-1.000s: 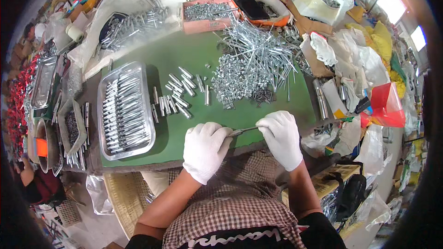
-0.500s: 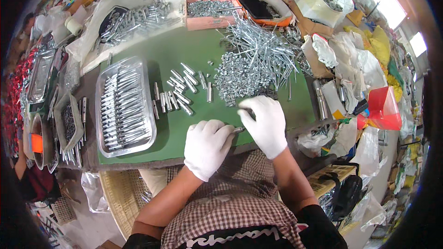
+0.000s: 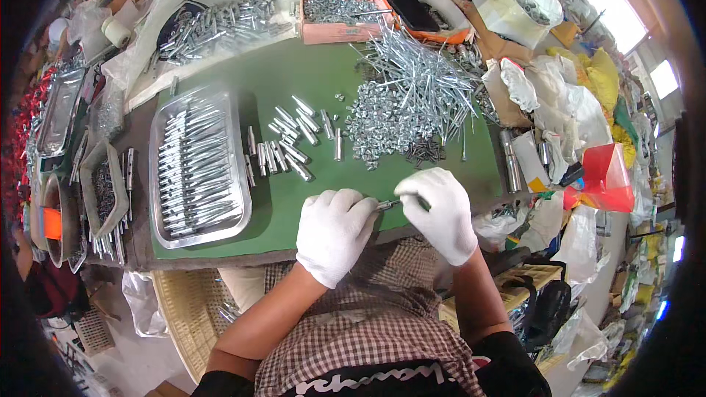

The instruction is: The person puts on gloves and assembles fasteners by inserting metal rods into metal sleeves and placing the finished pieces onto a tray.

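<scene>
My left hand (image 3: 334, 235), in a white glove, is closed around a short silver metal tube (image 3: 386, 206). One end of the tube sticks out toward my right hand. My gloved right hand (image 3: 443, 215) is closed in a pinch at that protruding end; whatever is between its fingertips is hidden. Just beyond the right hand lies a small heap of dark screws (image 3: 425, 152). Farther back are a pile of small silver nuts (image 3: 379, 121) and a tangle of long thin metal rods (image 3: 430, 77). Several loose silver tubes (image 3: 290, 136) lie left of the nuts.
A metal tray (image 3: 157, 198) of neatly laid tubes stands on the left of the green mat (image 3: 331, 66). A pink box (image 3: 334, 34) of small metal parts sits at the back. Bins (image 3: 92, 198) crowd the far left; bags and a red plastic piece (image 3: 609, 176) lie right.
My right hand has moved right and toward me, uncovering the dark screws. More of the tube now shows between my hands. My left hand stays nearly in place.
</scene>
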`<action>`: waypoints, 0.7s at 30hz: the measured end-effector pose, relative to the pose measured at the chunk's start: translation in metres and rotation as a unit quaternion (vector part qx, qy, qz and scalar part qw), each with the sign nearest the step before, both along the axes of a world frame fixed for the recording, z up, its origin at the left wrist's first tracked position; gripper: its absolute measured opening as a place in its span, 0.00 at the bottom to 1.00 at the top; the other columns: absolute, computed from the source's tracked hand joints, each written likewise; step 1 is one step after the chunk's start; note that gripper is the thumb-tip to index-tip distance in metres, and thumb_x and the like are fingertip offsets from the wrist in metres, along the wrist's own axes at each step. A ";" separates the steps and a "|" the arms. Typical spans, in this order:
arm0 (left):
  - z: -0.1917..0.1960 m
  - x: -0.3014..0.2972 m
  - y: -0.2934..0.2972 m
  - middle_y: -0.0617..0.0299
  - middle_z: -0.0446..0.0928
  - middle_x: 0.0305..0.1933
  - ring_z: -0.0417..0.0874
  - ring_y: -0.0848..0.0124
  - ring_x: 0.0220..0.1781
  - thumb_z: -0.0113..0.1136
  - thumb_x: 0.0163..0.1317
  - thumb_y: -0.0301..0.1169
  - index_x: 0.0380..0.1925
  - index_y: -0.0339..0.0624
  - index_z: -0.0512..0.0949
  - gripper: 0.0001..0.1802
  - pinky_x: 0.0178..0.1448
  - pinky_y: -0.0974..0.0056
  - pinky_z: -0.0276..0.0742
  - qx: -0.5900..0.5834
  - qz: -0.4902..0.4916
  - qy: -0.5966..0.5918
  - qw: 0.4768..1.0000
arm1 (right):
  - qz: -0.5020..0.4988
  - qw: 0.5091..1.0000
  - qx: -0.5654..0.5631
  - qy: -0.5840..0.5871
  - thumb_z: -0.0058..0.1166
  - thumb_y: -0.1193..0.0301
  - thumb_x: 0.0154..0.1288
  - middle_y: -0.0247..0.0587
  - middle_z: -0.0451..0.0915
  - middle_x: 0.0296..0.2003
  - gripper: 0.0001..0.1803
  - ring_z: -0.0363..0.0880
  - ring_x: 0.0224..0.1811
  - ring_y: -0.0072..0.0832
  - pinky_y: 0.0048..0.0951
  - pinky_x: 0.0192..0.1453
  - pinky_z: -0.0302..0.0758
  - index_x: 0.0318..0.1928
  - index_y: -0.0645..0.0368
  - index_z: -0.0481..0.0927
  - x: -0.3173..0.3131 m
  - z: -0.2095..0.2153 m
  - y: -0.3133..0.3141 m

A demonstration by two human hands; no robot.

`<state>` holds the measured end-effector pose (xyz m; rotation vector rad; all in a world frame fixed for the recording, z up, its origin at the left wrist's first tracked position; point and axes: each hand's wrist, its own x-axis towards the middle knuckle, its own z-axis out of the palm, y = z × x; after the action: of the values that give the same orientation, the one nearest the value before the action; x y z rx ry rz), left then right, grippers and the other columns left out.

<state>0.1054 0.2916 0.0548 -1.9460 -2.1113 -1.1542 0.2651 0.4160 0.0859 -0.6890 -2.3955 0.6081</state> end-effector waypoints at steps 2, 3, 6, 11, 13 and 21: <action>0.002 0.000 0.000 0.67 0.80 0.36 0.82 0.61 0.37 0.72 0.52 0.29 0.37 0.51 0.85 0.10 0.42 0.55 0.73 -0.006 0.000 0.005 1.000 | 0.065 0.998 0.022 -0.012 0.59 0.79 0.56 0.37 0.84 0.33 0.11 0.81 0.39 0.42 0.42 0.49 0.74 0.40 0.53 0.82 0.002 -0.002 0.000; 0.001 0.000 0.000 0.67 0.80 0.36 0.82 0.61 0.37 0.72 0.52 0.29 0.37 0.51 0.85 0.10 0.42 0.55 0.73 -0.005 -0.001 0.004 1.000 | 0.065 0.998 0.023 -0.013 0.59 0.79 0.56 0.37 0.84 0.33 0.11 0.81 0.39 0.42 0.42 0.49 0.74 0.40 0.53 0.82 0.001 -0.001 -0.002; 0.000 -0.001 0.000 0.67 0.80 0.36 0.82 0.61 0.37 0.71 0.53 0.29 0.37 0.51 0.85 0.10 0.42 0.55 0.73 -0.007 -0.001 0.007 1.000 | 0.030 0.998 -0.028 -0.057 0.61 0.79 0.56 0.39 0.85 0.34 0.11 0.82 0.40 0.41 0.38 0.50 0.77 0.42 0.56 0.84 -0.002 0.001 -0.006; -0.002 0.000 -0.001 0.67 0.80 0.36 0.82 0.62 0.38 0.71 0.52 0.29 0.35 0.51 0.85 0.10 0.42 0.55 0.73 -0.004 0.000 0.012 1.000 | 0.062 0.997 0.004 -0.054 0.57 0.76 0.59 0.40 0.80 0.29 0.09 0.80 0.37 0.43 0.43 0.45 0.75 0.41 0.55 0.79 -0.009 0.000 -0.003; -0.005 0.000 0.000 0.68 0.81 0.36 0.81 0.62 0.38 0.72 0.52 0.30 0.35 0.50 0.84 0.09 0.42 0.55 0.73 0.002 -0.001 0.011 1.000 | 0.100 0.984 0.067 -0.131 0.55 0.75 0.61 0.40 0.78 0.28 0.08 0.80 0.36 0.42 0.43 0.45 0.75 0.41 0.56 0.78 -0.015 0.018 -0.008; -0.003 0.001 0.000 0.67 0.80 0.36 0.81 0.61 0.37 0.72 0.53 0.30 0.35 0.51 0.84 0.09 0.42 0.55 0.72 -0.006 -0.008 0.007 1.000 | 0.081 0.975 0.101 -0.181 0.55 0.73 0.61 0.41 0.80 0.33 0.16 0.81 0.40 0.39 0.42 0.49 0.76 0.50 0.59 0.78 0.001 0.015 -0.017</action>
<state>0.1060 0.2916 0.0523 -1.9743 -2.1050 -1.1295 0.2663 0.3988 0.1013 -0.5568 -2.8239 0.3148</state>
